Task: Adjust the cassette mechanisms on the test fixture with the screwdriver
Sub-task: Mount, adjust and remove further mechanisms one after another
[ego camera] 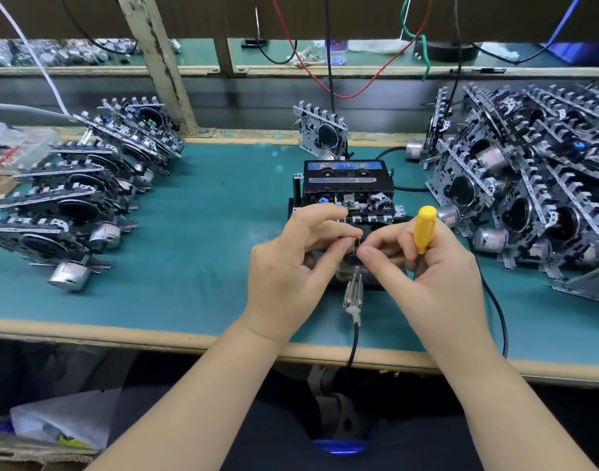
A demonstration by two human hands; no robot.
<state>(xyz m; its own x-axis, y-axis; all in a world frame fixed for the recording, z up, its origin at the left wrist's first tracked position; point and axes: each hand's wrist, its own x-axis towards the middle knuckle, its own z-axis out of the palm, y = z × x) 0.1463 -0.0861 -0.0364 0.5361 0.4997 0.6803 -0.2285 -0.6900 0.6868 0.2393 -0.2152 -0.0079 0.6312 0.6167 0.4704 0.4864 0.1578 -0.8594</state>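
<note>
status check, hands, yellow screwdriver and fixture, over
Right hand grips yellow-handled screwdriver, tip hidden. Left hand pinches small metal part by black test fixture. Black cable trails off the table edge.

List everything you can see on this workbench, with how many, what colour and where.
Test fixture: one, black, mat centre, cassette on top.
Cassette: one, black with blue label.
Screwdriver: one, yellow handle, in right hand.
Clip lead: one, silver, near mat edge, black cable.
Left row of mechanisms: several, silver and black, left.
Right pile of mechanisms: many, silver and black, right.
Upright mechanism: one, behind fixture.
Mat: one, teal.
Wires: red, black, green, white, blue, hanging behind.
Left hand: pinching something small, unclear.
Right hand: gripping screwdriver.
</note>
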